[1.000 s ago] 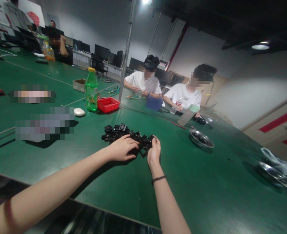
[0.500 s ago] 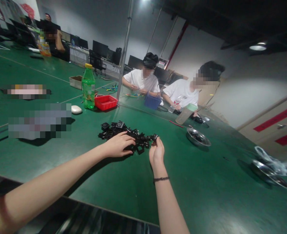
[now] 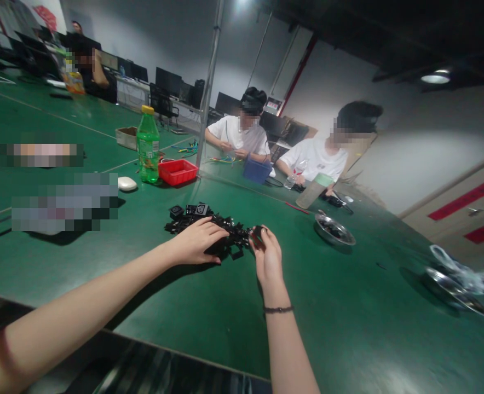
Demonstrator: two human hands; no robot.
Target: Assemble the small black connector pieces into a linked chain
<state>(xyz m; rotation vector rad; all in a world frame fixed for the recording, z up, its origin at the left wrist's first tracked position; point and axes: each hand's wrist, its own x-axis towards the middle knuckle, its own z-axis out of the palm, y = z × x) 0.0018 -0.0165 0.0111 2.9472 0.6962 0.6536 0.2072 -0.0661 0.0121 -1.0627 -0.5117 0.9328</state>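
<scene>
Left hand point(image 3: 196, 241) over black parts pile point(image 3: 179, 223), likely steadying it, can't tell if gripping; pile sits in from near edge of green table point(image 3: 221, 323), seemingly for reach; right hand point(image 3: 269, 253), apart, pinches black piece point(image 3: 259, 232) beside it.

Tabletop point(image 3: 361, 312) was green; plastic parts pile point(image 3: 188, 215) black; left bottle point(image 3: 148, 149) green, cap point(image 3: 147, 109) yellow; tray point(image 3: 178, 175) red; far bin point(image 3: 257, 171) blue; far-right bowl point(image 3: 337, 241) silver; right-wrist bracelet point(image 3: 278, 310) black.

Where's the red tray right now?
In the head view, the red tray sits left of centre on the green table, just right of the green bottle.
</scene>
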